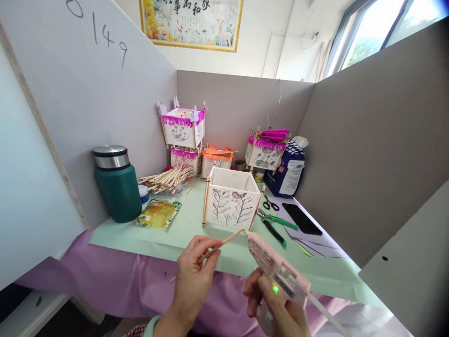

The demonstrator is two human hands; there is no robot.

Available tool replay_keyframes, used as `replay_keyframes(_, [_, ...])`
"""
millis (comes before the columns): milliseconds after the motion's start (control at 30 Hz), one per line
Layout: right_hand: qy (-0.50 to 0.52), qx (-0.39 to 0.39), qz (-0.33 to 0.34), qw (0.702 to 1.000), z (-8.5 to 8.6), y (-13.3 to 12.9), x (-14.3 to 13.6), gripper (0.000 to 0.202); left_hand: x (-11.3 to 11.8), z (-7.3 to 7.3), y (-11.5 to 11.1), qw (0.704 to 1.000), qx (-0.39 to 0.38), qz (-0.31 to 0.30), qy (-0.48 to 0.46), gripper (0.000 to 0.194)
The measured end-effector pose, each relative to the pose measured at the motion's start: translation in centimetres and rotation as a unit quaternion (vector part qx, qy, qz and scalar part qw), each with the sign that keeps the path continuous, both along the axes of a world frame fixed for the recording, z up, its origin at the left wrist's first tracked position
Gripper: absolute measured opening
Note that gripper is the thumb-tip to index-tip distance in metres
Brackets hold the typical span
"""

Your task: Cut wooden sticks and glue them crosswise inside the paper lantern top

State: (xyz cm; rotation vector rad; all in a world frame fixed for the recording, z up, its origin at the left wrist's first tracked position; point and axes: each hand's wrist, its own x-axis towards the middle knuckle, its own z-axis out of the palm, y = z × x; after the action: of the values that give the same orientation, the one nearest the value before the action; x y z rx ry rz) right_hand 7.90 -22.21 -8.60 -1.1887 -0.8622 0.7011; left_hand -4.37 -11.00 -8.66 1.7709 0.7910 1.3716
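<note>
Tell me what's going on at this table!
A person's left hand pinches a thin, pale wooden stick. Their right hand grips a pink plastic glue gun, its nozzle right by the stick's tip. Just beyond, a white, open-topped box with black plant drawings stands upright on a pale green sheet, untouched by either hand.

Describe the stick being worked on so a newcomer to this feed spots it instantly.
On the pale green tabletop, find the white box with black plant drawings. In front of it, the left hand pinches a thin wooden stick, its far tip by the pink glue gun in the right hand. Unlike those in the stick pile farther back, it is held singly.
</note>
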Motion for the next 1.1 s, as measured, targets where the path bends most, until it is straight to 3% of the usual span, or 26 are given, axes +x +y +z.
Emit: replay_keyframes(1100, [0.004, 0.005, 0.002, 1.0, -0.37, 0.38, 0.04, 0.038, -0.42, 0.01, -0.38, 0.995, -0.059, -0.081, 0.001, 0.022])
